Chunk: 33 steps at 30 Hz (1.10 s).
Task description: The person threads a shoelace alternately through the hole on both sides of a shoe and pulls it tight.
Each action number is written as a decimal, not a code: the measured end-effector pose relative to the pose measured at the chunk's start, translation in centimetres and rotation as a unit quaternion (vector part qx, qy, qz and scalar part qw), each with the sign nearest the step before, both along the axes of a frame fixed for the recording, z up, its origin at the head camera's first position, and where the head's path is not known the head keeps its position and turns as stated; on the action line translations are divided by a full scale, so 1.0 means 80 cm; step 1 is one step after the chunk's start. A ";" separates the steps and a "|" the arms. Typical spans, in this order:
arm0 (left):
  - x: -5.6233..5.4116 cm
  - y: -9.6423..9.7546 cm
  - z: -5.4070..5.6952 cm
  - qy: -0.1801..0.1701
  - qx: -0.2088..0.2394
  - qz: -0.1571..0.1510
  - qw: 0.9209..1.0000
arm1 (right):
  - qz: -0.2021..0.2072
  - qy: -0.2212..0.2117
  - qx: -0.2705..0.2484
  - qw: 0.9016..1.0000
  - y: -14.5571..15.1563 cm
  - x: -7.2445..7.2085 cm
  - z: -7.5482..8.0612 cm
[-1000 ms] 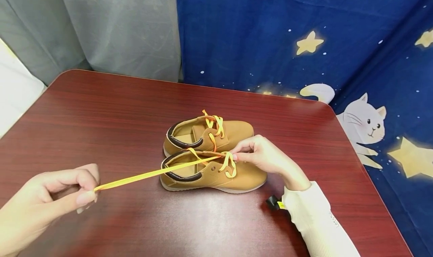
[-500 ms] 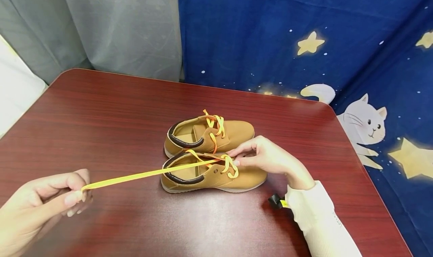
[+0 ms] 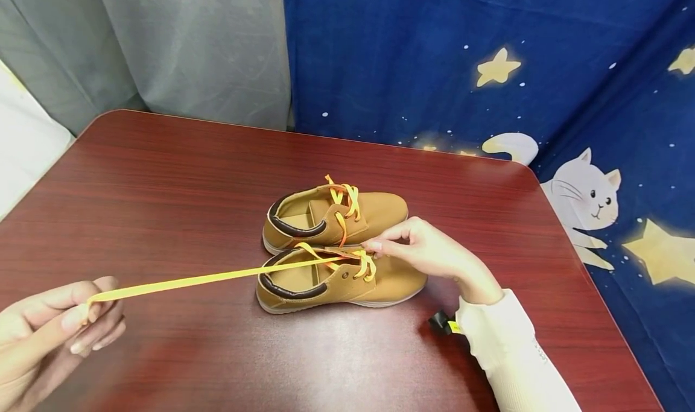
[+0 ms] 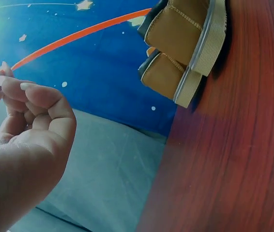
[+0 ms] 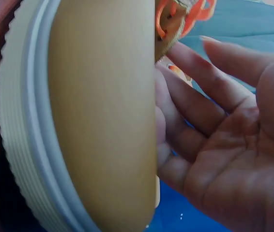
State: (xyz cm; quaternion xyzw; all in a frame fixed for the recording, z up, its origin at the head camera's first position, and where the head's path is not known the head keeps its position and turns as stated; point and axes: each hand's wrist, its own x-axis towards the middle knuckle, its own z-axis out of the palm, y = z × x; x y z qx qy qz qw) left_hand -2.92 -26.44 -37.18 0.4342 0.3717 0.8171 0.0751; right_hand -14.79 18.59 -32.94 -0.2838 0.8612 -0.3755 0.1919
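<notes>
A pair of tan shoes with yellow-orange laces sits side by side on the table, toes to the right. My left hand (image 3: 60, 327) pinches the end of a flat yellow shoelace (image 3: 206, 277) between thumb and fingers. This lace runs taut from the nearer shoe (image 3: 399, 279), and looks orange in the left wrist view. With its fingertips, my right hand (image 3: 429, 249) touches the nearer shoe's far side by the lacing; in the right wrist view the thumb stands apart from the forefinger (image 5: 209, 79). Behind, the farther shoe (image 3: 382, 210) keeps its own lace threaded.
The shoes stand on a dark red wooden table (image 3: 179, 183). A small black object (image 3: 438, 323) with a yellow tag is at the right wrist. Beyond the table hang a grey curtain (image 3: 201, 50) and a blue curtain (image 3: 380, 50) with stars and a cat.
My left hand has drawn away to the left, so a longer stretch of lace shows. The right hand stays by the nearer shoe's lacing. The nearer shoe has shifted very slightly.
</notes>
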 end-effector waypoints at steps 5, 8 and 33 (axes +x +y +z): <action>0.003 0.004 0.002 -0.060 0.067 -0.045 0.995 | 0.029 -0.015 -0.012 0.999 -0.001 0.001 0.000; 0.001 0.005 0.002 -0.091 0.106 -0.078 0.987 | 0.012 -0.020 -0.015 1.000 -0.006 0.002 -0.002; -0.029 0.101 0.034 -0.211 -0.209 0.015 0.955 | -0.036 0.016 0.009 0.999 -0.017 0.010 -0.001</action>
